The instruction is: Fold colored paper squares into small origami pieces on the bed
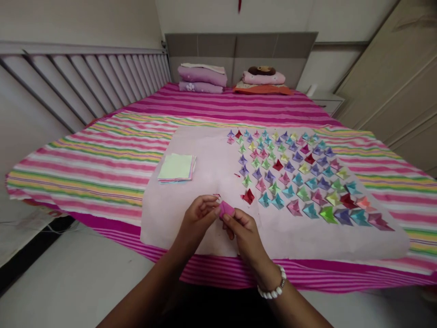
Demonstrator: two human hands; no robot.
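Note:
A small pink folded paper (226,209) is held between my two hands above the front of a pale sheet (205,237). My left hand (202,212) pinches its left edge between thumb and fingers. From the right, my right hand (241,225) grips it with thumb on top and fingers curled beneath. Just right of my hands sits a red origami piece (249,196), one of many colourful folded paper pieces set out in rows. To the left lies a stack of square paper (175,167), pale green on top.
The sheet lies on a bed with a striped cover (102,155). Folded purple bedding (202,78) and a pink and orange pile (262,82) rest by the headboard (239,45). A white railing (99,82) runs along the left; a bedside cabinet (327,103) stands at the right.

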